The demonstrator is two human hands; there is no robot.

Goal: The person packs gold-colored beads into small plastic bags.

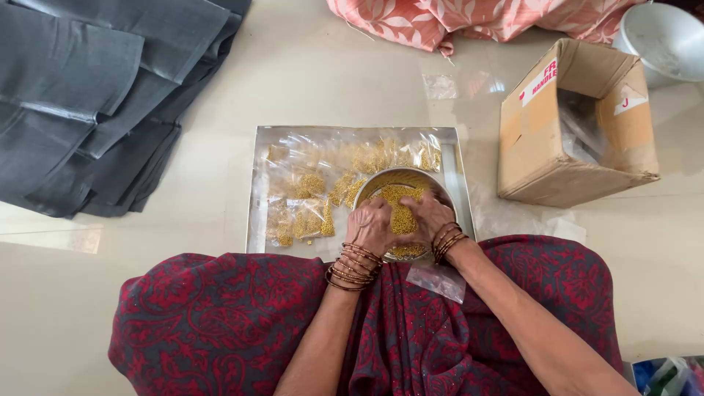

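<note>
**Both hands in the bowl of yellow grains**

Left hand [372, 226] and right hand [427, 216] meet over the steel bowl [437, 188], fingers curled in yellow grains [400, 198]. Filled small packets [308, 209] lie at nine o'clock on the tray [459, 176]; cardboard box [572, 125] at two.

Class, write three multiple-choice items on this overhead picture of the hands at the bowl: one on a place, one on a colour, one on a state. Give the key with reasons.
1. Where does the cardboard box stand?
A. Right of the tray
B. Inside the tray
C. On the grey cloth

2. What colour are the grains in the metal bowl?
A. Black
B. Yellow
C. Blue

3. How is the cardboard box?
A. Taped shut
B. Crushed flat
C. Open at the top

Key:
1 A, the box sits on the floor to the right of the tray.
2 B, yellow grains fill the bowl beneath the left hand and right hand.
3 C, its flaps stand apart and the inside shows.
</note>
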